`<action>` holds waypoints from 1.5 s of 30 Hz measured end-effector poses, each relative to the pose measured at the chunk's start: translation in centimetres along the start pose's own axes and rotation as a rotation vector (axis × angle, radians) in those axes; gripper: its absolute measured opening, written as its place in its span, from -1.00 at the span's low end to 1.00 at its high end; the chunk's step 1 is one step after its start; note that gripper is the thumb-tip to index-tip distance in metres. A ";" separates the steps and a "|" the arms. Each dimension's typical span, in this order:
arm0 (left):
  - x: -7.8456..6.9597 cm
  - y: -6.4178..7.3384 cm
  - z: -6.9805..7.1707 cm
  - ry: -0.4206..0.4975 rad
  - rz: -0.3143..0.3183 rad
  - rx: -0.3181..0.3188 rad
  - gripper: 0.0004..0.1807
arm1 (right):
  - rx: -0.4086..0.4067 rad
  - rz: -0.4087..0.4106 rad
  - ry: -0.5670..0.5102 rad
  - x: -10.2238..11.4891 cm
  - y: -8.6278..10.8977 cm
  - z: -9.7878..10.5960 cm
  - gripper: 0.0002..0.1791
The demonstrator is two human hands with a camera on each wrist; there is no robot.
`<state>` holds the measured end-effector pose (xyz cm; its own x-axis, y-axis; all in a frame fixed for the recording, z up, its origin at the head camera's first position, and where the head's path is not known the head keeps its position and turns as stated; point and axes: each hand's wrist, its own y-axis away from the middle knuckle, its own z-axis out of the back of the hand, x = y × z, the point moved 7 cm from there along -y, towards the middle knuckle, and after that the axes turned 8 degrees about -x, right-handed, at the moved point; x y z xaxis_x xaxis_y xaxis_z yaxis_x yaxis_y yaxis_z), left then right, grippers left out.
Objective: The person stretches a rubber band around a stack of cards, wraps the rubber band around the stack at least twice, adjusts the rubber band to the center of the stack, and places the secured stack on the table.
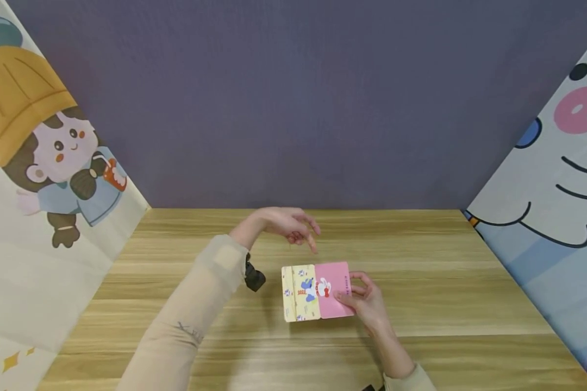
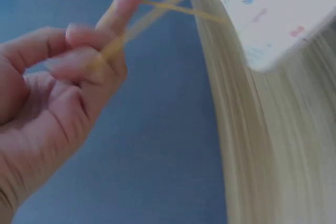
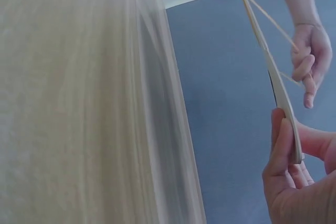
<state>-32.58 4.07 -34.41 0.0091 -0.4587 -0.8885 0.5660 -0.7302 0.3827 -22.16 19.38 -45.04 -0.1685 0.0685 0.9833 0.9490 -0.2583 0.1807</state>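
Note:
A thin notebook (image 1: pixel 332 310) with a pink and pale yellow cartoon cover is held up over the table. My right hand (image 1: pixel 370 305) pinches its right edge, thumb on the cover and fingers behind. In the right wrist view the notebook (image 3: pixel 282 98) appears edge-on and slightly bent. Above the notebook's top edge is my left hand (image 1: pixel 287 224), with a yellow rubber band (image 2: pixel 139 28) caught on its fingers. One finger points out while the others curl. The band stretches from these fingers to the notebook, its strands crossing in the left wrist view.
The wood-grain table (image 1: pixel 430 326) lies beneath both hands. A dark grey-blue wall (image 1: pixel 293 108) rises behind it. Cartoon-printed panels stand on the left (image 1: pixel 10 260) and right (image 1: pixel 513 260).

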 end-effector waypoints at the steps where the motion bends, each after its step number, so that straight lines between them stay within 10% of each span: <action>1: 0.1 0.1 0.1 0.046 -0.011 0.013 -0.64 | -0.003 -0.001 0.001 0.1 0.0 0.0 -0.50; 7: 1.0 -0.1 1.2 0.160 -0.059 -0.056 -0.52 | -0.022 0.003 0.008 0.3 -0.1 0.2 -0.51; 16: 2.1 -1.0 1.4 0.151 0.019 -0.206 -0.83 | -0.020 -0.005 0.009 0.1 -0.1 0.3 -0.50; 24: 2.2 -0.9 0.1 0.068 0.004 -0.041 -0.48 | -0.038 0.003 0.009 0.1 -0.2 0.3 -0.48; 30: 0.7 -0.2 -1.2 -0.160 -0.153 0.112 -0.39 | -0.044 0.000 0.010 0.2 -0.2 0.4 -0.50; 38: -1.7 -0.3 -2.3 -0.359 -0.439 0.019 -0.53 | -0.039 -0.002 0.000 0.3 -0.1 0.4 -0.50; 45: -2.8 0.4 -2.7 -1.003 -0.526 -0.168 -0.41 | -0.046 0.003 -0.011 0.4 -0.1 0.5 -0.50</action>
<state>-30.19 6.42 -32.48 -0.8805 -0.3688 -0.2978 0.4085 -0.9090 -0.0823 -22.16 19.93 -44.63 -0.1627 0.0779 0.9836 0.9362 -0.3027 0.1788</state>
